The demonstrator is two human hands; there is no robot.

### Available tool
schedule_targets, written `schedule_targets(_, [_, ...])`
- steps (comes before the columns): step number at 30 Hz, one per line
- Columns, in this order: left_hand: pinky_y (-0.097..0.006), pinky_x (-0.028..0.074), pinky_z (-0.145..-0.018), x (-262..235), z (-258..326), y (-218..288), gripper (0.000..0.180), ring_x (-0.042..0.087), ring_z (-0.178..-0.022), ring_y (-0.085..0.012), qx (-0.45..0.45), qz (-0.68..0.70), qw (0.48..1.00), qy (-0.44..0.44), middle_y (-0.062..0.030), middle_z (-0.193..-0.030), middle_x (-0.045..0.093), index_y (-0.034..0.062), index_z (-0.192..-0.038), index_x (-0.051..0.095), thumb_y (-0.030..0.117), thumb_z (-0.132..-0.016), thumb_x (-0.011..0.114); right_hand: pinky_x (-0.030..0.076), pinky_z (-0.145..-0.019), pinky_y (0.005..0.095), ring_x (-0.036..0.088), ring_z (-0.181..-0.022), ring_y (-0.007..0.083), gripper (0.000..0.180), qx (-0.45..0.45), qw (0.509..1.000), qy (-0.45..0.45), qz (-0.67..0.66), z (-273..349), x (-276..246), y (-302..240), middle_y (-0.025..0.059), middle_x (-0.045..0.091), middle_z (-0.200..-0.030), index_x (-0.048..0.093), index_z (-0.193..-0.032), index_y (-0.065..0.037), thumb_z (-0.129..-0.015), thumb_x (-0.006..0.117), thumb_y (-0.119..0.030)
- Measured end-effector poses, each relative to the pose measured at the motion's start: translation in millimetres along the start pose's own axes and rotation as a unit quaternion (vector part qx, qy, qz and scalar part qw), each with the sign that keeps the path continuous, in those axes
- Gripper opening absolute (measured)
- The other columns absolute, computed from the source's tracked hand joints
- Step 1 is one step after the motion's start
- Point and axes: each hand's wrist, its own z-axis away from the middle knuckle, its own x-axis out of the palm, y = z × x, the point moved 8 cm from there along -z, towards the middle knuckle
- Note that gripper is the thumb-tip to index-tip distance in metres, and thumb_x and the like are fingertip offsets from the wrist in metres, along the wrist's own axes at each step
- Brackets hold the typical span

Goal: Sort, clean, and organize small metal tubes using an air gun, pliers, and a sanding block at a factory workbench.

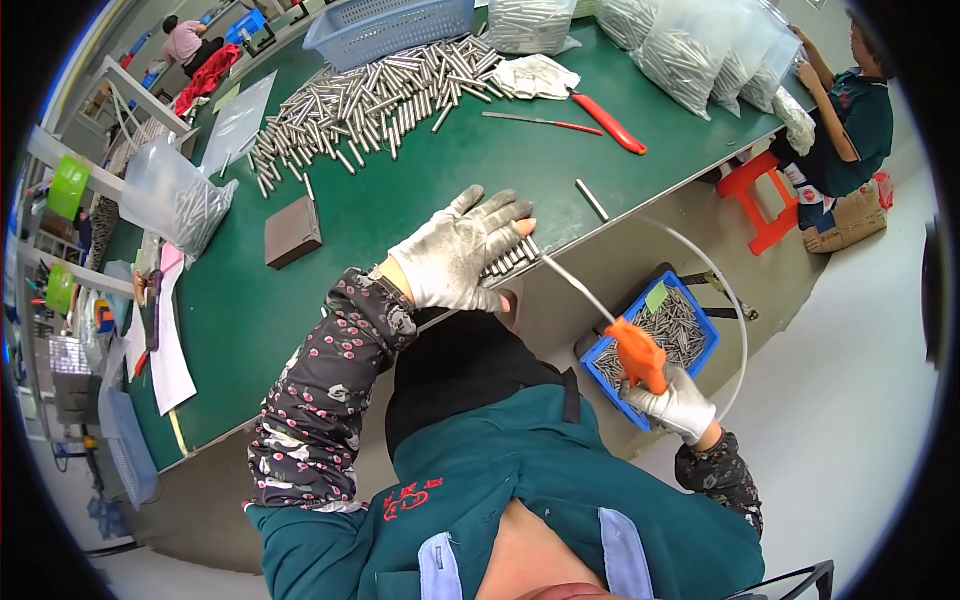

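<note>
My left hand [465,250], in a soiled white glove, lies with its fingers stretched over a row of short metal pins [512,262] at the table's front edge. Its palm hides part of the row. In a white glove too, my right hand [675,402] is closed around the orange air blow gun [640,355]. The gun's long thin nozzle points up and left, its tip close to the pins and my left fingertips. A single metal pin [592,200] lies apart to the right. A large heap of similar pins [385,100] covers the table farther back.
Behind the heap stands a blue basket [390,30]. Bags of pins [685,55] line the back right. Red-handled pliers [612,125], a thin file [545,122] and a dark block [293,233] lie on the green table. Below right is a blue bin [705,350]; a person [850,120] sits beyond.
</note>
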Motion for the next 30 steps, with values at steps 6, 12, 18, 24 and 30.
schedule_targets(6, [-0.049, 0.018, -0.111, 0, -1, 0, 0.094, 0.025, -0.135, -0.0362, 0.001, 0.001, 1.000, -0.001, -0.0188, -0.142, 0.032, 0.0045, -0.139, 0.031, 0.064, -0.072, 0.058, 0.046, -0.065, 0.0235, 0.055, -0.070, 0.0096, 0.034, 0.057, 0.998, -0.021, -0.030, 4, 1, -2, 0.0017, 0.060, -0.081, 0.059, -0.106, -0.005, -0.077, 0.065, -0.022])
schedule_targets(12, [-0.050, 0.017, -0.111, -9, -8, 1, 0.085, 0.026, -0.135, -0.0358, 0.013, -0.017, 1.000, 0.012, -0.0200, -0.142, 0.032, 0.0046, -0.139, 0.031, 0.061, -0.079, 0.052, 0.043, -0.050, 0.0224, 0.052, -0.053, 0.0080, 0.038, -0.029, 0.996, 0.005, -0.085, 5, -16, -12, 0.0023, 0.060, -0.075, 0.060, -0.106, -0.004, -0.073, 0.068, -0.020])
schedule_targets(18, [-0.041, 0.032, -0.101, -40, -88, 23, 0.045, 0.041, -0.126, -0.0243, 0.060, -0.008, 0.993, 0.097, -0.0087, -0.130, 0.048, 0.0079, -0.123, 0.051, 0.011, -0.079, 0.057, 0.042, -0.048, 0.0227, 0.051, -0.048, 0.0121, 0.046, -0.093, 0.953, 0.157, -0.242, 10, -43, -3, 0.0112, 0.063, -0.084, 0.054, -0.110, 0.004, -0.070, 0.061, -0.017])
schedule_targets(24, [-0.035, 0.048, -0.080, -7, -128, 21, 0.020, 0.058, -0.098, -0.0251, 0.030, -0.074, 0.997, 0.022, -0.0064, -0.095, 0.060, 0.0104, -0.094, 0.062, 0.009, -0.074, 0.055, 0.040, -0.045, 0.0224, 0.050, -0.046, 0.0128, 0.051, -0.082, 0.955, 0.144, -0.247, 1, -41, -2, 0.0109, 0.062, -0.080, 0.053, -0.110, 0.004, -0.069, 0.063, -0.023])
schedule_targets(30, [-0.036, 0.046, -0.078, -21, -80, -8, 0.020, 0.057, -0.095, -0.0230, 0.036, -0.012, 0.999, 0.004, -0.0039, -0.091, 0.060, 0.0119, -0.093, 0.064, 0.010, -0.073, 0.062, 0.042, -0.056, 0.0231, 0.053, -0.059, 0.0097, 0.039, -0.017, 0.973, 0.058, -0.222, -4, -31, -3, 0.0026, 0.062, -0.081, 0.060, -0.109, -0.001, -0.073, 0.065, -0.015])
